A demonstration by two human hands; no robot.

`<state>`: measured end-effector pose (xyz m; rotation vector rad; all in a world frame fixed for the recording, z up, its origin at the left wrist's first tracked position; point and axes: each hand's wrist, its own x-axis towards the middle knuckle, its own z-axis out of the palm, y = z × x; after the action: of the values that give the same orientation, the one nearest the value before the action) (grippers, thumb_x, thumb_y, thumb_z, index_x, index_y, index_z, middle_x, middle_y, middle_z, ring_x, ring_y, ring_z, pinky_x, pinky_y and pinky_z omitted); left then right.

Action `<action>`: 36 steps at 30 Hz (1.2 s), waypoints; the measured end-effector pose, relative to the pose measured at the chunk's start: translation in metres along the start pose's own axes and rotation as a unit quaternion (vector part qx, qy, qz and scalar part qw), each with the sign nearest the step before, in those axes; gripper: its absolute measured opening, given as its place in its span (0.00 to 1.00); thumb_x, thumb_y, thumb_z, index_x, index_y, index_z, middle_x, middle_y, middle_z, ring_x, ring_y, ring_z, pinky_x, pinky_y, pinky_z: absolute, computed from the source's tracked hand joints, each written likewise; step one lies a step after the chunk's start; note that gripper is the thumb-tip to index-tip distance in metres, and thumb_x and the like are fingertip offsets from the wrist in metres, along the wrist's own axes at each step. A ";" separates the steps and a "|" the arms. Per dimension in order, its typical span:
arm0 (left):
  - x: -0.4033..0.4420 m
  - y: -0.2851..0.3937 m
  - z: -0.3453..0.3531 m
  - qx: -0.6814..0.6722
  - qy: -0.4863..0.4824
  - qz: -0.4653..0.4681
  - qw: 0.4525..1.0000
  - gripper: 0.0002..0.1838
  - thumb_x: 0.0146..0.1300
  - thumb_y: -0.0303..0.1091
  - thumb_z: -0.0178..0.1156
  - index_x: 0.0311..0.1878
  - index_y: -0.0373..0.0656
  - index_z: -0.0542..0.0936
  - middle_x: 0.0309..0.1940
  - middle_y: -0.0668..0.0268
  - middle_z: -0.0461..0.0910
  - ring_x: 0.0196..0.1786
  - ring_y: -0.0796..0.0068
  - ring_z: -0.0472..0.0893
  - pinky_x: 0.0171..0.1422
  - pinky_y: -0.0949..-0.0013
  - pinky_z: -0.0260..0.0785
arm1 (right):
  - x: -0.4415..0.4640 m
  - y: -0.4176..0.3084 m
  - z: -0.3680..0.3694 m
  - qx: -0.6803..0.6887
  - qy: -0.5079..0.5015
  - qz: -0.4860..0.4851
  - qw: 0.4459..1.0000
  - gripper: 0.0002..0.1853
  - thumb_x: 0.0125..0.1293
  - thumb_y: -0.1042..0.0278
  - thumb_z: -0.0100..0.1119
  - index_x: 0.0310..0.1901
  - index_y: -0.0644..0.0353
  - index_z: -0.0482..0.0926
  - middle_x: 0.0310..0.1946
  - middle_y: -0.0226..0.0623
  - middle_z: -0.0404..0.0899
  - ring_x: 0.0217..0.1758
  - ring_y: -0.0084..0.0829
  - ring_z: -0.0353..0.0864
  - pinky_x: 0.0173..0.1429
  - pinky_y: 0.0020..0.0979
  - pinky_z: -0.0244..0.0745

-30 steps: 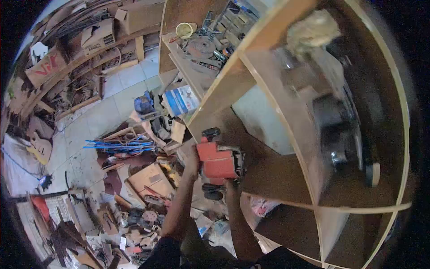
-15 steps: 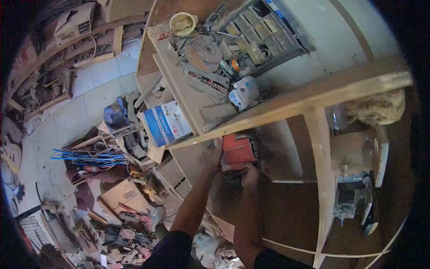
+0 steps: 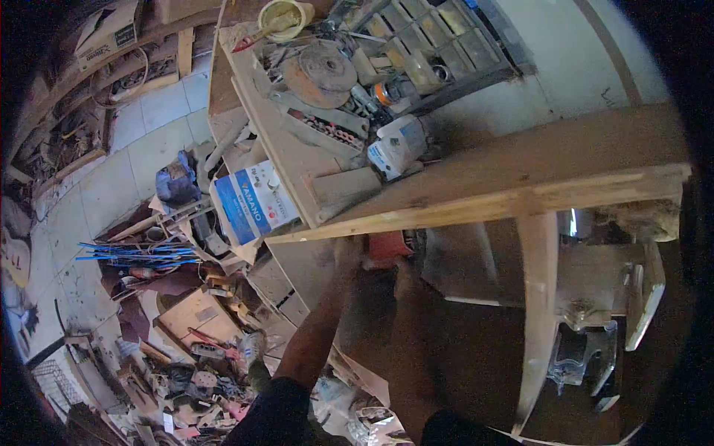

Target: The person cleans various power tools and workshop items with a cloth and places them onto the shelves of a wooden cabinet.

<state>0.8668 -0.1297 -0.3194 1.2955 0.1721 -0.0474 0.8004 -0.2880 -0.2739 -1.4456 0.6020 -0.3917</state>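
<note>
Inside a wooden shelf compartment, below its top board (image 3: 476,212), a red machine (image 3: 387,249) is held between both hands. My left hand (image 3: 348,255) is on its left side, with the fingers partly in shadow. My right hand (image 3: 405,269) grips its near right side. The upper part of the machine is hidden by the board's edge. A blue and white box (image 3: 253,202) stands to the left of the compartment.
Above the board are a disc (image 3: 321,73), a yellow cup (image 3: 285,20), a small white box (image 3: 398,146) and a parts organizer (image 3: 439,44). A vertical divider (image 3: 537,305) stands right. Blue rods (image 3: 141,253) and clutter lie lower left.
Both hands have carried the red machine forward into the compartment, under the board. The view has turned and moved closer, so the shelf top with its tools shows larger.
</note>
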 end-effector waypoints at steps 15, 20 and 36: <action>-0.054 0.040 0.023 0.539 0.065 0.166 0.823 0.50 0.64 0.64 0.54 0.75 0.37 0.47 0.74 0.35 0.34 0.74 0.28 0.42 0.75 0.35 0.34 | -0.069 -0.074 0.072 -0.005 -0.092 0.010 0.996 0.37 0.57 0.73 0.67 0.67 0.65 0.60 0.63 0.37 0.66 0.63 0.38 0.66 0.68 0.39 0.63; -0.030 0.007 0.031 0.168 -0.002 0.074 0.983 0.34 0.73 0.50 0.45 0.76 0.48 0.47 0.73 0.32 0.35 0.74 0.27 0.39 0.76 0.38 0.37 | -0.039 -0.084 0.096 -0.180 -0.048 -0.171 0.968 0.46 0.52 0.70 0.73 0.70 0.64 0.54 0.62 0.43 0.66 0.64 0.39 0.65 0.68 0.39 0.62; -0.050 -0.048 0.015 -0.114 -0.097 0.003 0.989 0.38 0.72 0.44 0.49 0.77 0.44 0.42 0.69 0.39 0.57 0.73 0.49 0.60 0.73 0.56 0.55 | 0.021 -0.017 0.050 -0.146 -0.006 -0.179 0.973 0.45 0.51 0.69 0.74 0.67 0.64 0.56 0.59 0.45 0.66 0.58 0.37 0.69 0.62 0.39 0.67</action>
<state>0.8126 -0.1598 -0.3537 1.0557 0.0059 -0.1433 0.8492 -0.2623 -0.2594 -1.8460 0.3965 -0.5957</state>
